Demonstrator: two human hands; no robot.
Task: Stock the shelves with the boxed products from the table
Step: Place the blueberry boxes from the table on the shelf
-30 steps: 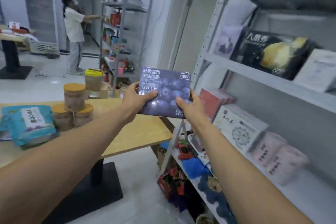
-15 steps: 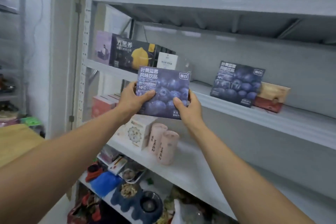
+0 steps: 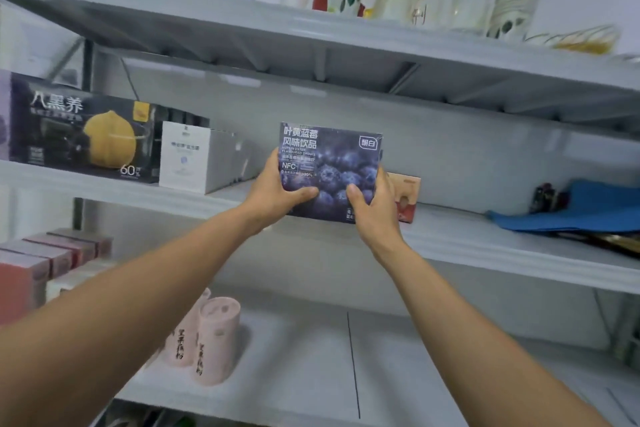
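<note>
Pinching the blueberry box [image 3: 332,170] upright by its lower sides, thumbs on its face, the left grip [image 3: 273,194] and right grip [image 3: 372,211] are holding it at the near edge of the middle shelf [image 3: 485,243] (placing step, I judge), needing a level set-down just left of the tan box [image 3: 407,194].

Soft even indoor light, faint shadows under shelves, wide-angle bending at edges (corners blurred), slightly hazy.
</note>
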